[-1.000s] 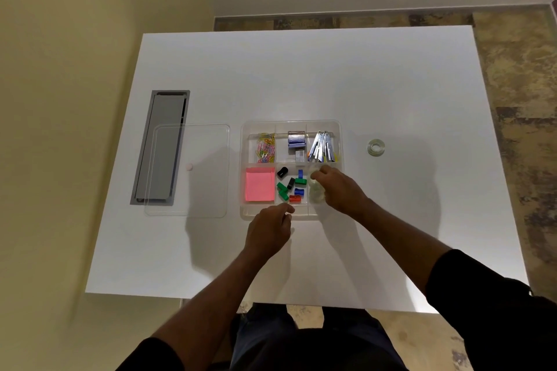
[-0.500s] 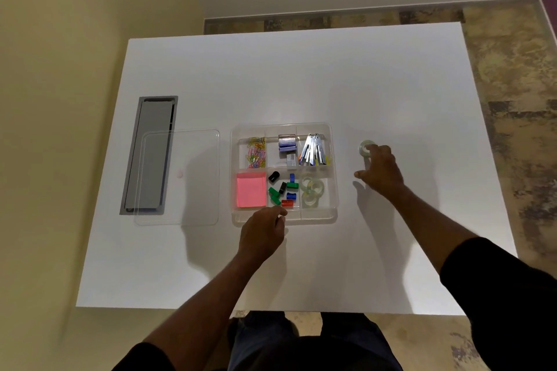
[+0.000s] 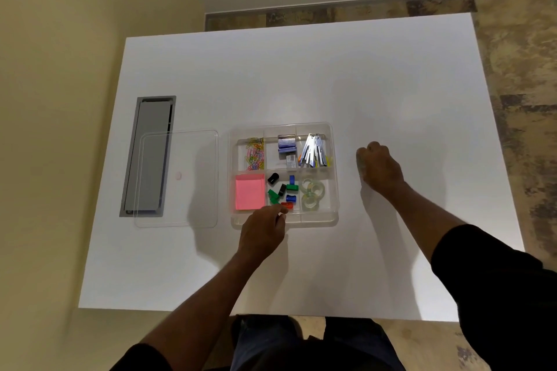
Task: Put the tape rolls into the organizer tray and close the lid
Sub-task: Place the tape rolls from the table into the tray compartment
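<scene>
Two hands: both in play, one at the tray, one out to the side.
Right fingers: curled into a fist on the right hand [image 3: 380,170], knuckles up; can't tell if the last roll sits underneath, no roll shows on the bench [image 3: 301,75].
Left fingers: left hand [image 3: 262,230] loosely bent, tips resting on the near rim of the organizer tray [image 3: 334,190], steadying it, gripping nothing.
Just beyond the left fingertips: small coloured clips [image 3: 283,190], pink sticky notes [image 3: 249,191].
Between the two hands: tape rolls [image 3: 312,192], three clear ones, lying in the near right compartment.
Handling: light, stiff, slick rings, I'd say; pinch across the outer edge or hook the core.
Far from the left fingers, away from the right hand: clear lid [image 3: 177,178], flat, partly over a grey panel [image 3: 147,156]; thin and smooth, best lifted by its edges.
</scene>
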Tool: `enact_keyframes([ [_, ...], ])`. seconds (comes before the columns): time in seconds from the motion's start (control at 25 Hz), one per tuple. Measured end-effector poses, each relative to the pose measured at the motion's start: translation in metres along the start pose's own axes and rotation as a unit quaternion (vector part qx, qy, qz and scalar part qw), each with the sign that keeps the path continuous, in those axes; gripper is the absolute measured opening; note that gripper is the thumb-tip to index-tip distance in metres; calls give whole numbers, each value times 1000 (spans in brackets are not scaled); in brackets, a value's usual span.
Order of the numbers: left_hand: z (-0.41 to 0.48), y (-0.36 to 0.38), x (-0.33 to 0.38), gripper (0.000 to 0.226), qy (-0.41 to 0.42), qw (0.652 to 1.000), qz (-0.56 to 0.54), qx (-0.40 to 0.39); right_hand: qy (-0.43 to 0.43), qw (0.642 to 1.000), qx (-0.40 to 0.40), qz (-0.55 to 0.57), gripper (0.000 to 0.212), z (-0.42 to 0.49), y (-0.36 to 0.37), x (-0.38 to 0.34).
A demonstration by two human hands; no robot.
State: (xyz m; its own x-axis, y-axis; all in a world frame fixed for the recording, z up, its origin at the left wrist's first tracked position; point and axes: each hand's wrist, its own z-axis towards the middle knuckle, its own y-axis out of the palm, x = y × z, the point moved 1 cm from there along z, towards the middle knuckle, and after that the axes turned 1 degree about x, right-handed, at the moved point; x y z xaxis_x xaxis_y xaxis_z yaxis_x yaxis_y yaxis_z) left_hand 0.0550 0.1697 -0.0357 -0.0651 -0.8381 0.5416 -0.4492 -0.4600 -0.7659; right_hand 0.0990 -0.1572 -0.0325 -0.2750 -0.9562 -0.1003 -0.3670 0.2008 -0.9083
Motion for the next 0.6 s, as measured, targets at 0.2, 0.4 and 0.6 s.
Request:
enact_keyframes([
  [0.2, 2, 0, 1, 26, 1, 1000, 3, -7, 32, 996, 32, 77, 25, -20, 15, 2],
  [0.4, -2, -4, 3, 26, 4, 1000, 0, -15, 42, 961, 85, 260, 44, -41, 11, -16],
  [0.6, -6, -7, 5, 25, 6, 1000, -6, -14, -86, 969, 89, 216, 44, -72, 8, -58],
])
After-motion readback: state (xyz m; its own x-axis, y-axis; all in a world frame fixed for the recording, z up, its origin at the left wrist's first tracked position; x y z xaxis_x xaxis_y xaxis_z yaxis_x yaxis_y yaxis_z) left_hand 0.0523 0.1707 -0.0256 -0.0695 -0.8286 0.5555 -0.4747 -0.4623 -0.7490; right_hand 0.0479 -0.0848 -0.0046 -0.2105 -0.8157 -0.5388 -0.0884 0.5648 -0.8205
